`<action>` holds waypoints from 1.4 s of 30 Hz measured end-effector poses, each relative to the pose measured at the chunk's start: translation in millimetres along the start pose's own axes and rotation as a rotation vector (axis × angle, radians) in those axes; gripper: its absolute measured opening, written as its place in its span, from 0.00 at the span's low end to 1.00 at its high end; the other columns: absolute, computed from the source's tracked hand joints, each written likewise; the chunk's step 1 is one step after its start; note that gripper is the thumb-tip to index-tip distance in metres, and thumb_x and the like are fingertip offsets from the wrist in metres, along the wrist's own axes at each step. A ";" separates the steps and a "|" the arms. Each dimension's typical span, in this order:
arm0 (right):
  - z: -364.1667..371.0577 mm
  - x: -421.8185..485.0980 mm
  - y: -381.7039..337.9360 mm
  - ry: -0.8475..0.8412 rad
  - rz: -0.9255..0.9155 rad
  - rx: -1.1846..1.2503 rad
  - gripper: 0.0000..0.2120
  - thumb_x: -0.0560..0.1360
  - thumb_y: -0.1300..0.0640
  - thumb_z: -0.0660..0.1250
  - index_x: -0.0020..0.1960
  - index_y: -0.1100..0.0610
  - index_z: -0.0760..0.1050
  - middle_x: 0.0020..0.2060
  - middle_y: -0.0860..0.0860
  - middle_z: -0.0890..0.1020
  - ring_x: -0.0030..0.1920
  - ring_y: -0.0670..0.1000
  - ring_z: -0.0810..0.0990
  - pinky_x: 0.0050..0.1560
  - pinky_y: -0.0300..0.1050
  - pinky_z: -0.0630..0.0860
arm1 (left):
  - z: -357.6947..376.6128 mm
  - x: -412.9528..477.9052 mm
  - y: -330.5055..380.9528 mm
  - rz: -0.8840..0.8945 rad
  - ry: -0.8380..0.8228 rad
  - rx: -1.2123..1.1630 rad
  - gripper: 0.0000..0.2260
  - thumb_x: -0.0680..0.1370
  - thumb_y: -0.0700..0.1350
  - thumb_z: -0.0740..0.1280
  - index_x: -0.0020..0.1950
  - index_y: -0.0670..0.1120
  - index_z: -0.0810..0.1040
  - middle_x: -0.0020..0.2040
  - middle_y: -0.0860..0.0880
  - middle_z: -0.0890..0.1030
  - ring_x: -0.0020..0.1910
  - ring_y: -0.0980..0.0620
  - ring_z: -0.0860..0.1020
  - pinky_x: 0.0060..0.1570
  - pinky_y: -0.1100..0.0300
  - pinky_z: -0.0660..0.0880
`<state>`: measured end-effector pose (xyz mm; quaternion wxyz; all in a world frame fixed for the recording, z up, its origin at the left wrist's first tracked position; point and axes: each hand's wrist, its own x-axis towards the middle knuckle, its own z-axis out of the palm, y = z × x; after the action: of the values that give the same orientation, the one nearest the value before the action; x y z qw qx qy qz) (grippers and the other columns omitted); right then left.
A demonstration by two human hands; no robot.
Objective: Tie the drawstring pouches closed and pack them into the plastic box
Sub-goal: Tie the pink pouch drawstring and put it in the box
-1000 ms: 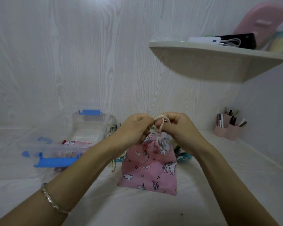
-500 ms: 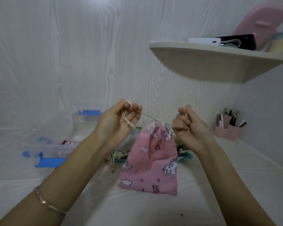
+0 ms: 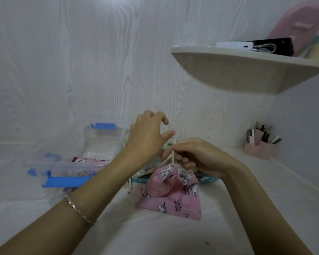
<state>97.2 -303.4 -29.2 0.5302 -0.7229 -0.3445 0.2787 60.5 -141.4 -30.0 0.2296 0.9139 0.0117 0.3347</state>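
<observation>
Whereas both hands pulled outward half a second ago, the box (image 3: pixel 72 163) sits left; left hand (image 3: pixel 147 137) has let go, fingers spread; right hand (image 3: pixel 197 155) pinches the cord (image 3: pixel 173 155) above the cinched pouch (image 3: pixel 175 196), right of the box. Knot likely unfinished.

Pink pouch (image 3: pixel 173 199), near centre: "UNICORN" is printed sideways in dark capitals near the lower edge; the script word beside it is read as "little".

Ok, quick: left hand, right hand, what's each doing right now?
Left hand: open, fingers spread above the pink pouch, holding nothing.
Right hand: pinching the drawstring just above the pouch's neck.
</observation>
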 end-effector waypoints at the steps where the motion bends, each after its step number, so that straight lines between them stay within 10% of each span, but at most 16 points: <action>1: -1.0 0.3 2.4 0.047 -0.023 0.034 0.15 0.81 0.57 0.59 0.45 0.59 0.83 0.28 0.47 0.69 0.25 0.43 0.62 0.27 0.38 0.55 | 2.1 -4.8 -1.8 0.004 0.031 0.024 0.12 0.76 0.57 0.66 0.52 0.50 0.75 0.52 0.51 0.76 0.51 0.51 0.74 0.51 0.53 0.73; 7: -7.4 2.8 9.5 0.213 -0.100 0.243 0.11 0.81 0.60 0.60 0.45 0.64 0.78 0.29 0.52 0.72 0.25 0.45 0.61 0.24 0.34 0.58 | -4.5 -18.9 -11.4 -0.130 -0.494 -0.663 0.14 0.77 0.50 0.67 0.44 0.40 0.83 0.32 0.48 0.80 0.34 0.56 0.75 0.42 0.57 0.76; 11: -5.0 4.9 11.5 0.280 -0.143 0.230 0.11 0.80 0.60 0.60 0.48 0.64 0.80 0.29 0.50 0.74 0.27 0.44 0.67 0.28 0.34 0.66 | -13.0 -21.6 -9.1 -0.115 -0.428 -0.676 0.09 0.78 0.43 0.67 0.48 0.39 0.83 0.26 0.57 0.75 0.27 0.63 0.68 0.30 0.72 0.66; 18: -18.3 -0.5 16.9 0.435 -0.183 0.181 0.11 0.80 0.60 0.61 0.45 0.61 0.80 0.29 0.50 0.76 0.33 0.46 0.75 0.43 0.35 0.75 | -38.4 -14.5 -22.4 -0.118 -0.457 0.028 0.09 0.77 0.50 0.68 0.40 0.48 0.81 0.36 0.49 0.80 0.34 0.54 0.75 0.36 0.61 0.71; 22: -5.3 0.0 10.1 0.334 -0.201 0.048 0.12 0.79 0.58 0.62 0.47 0.64 0.81 0.34 0.56 0.78 0.39 0.51 0.79 0.50 0.42 0.76 | -20.7 -16.6 -0.6 -0.026 -0.408 -0.298 0.11 0.76 0.54 0.68 0.53 0.50 0.82 0.49 0.54 0.84 0.49 0.55 0.81 0.52 0.61 0.76; 27: -5.3 -7.8 2.4 0.366 -0.251 0.039 0.03 0.76 0.61 0.67 0.45 0.60 0.79 0.33 0.56 0.79 0.41 0.53 0.80 0.52 0.40 0.77 | -5.2 -18.2 1.3 -0.092 -0.380 -0.678 0.05 0.75 0.47 0.71 0.42 0.48 0.84 0.36 0.46 0.80 0.36 0.53 0.75 0.40 0.62 0.72; 38: 13.2 -9.7 14.0 0.732 -0.477 -0.638 0.08 0.71 0.64 0.69 0.40 0.52 0.82 0.36 0.46 0.83 0.38 0.45 0.80 0.40 0.35 0.76 | -1.9 -25.2 11.7 -0.031 -0.288 -0.449 0.07 0.77 0.50 0.68 0.39 0.52 0.80 0.34 0.51 0.81 0.35 0.54 0.78 0.42 0.56 0.76; 42: 6.0 -4.5 16.7 0.680 -0.272 -0.397 0.12 0.66 0.57 0.68 0.37 0.68 0.77 0.34 0.62 0.79 0.35 0.52 0.75 0.38 0.50 0.72 | -7.3 -27.1 15.1 0.055 -0.255 -0.255 0.08 0.77 0.52 0.67 0.41 0.50 0.78 0.37 0.52 0.81 0.37 0.55 0.79 0.39 0.60 0.75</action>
<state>93.2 -306.9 -46.7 0.4962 -0.8098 -0.2892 -0.1199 33.0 -156.7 -35.1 0.3339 0.9123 -0.0851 0.2212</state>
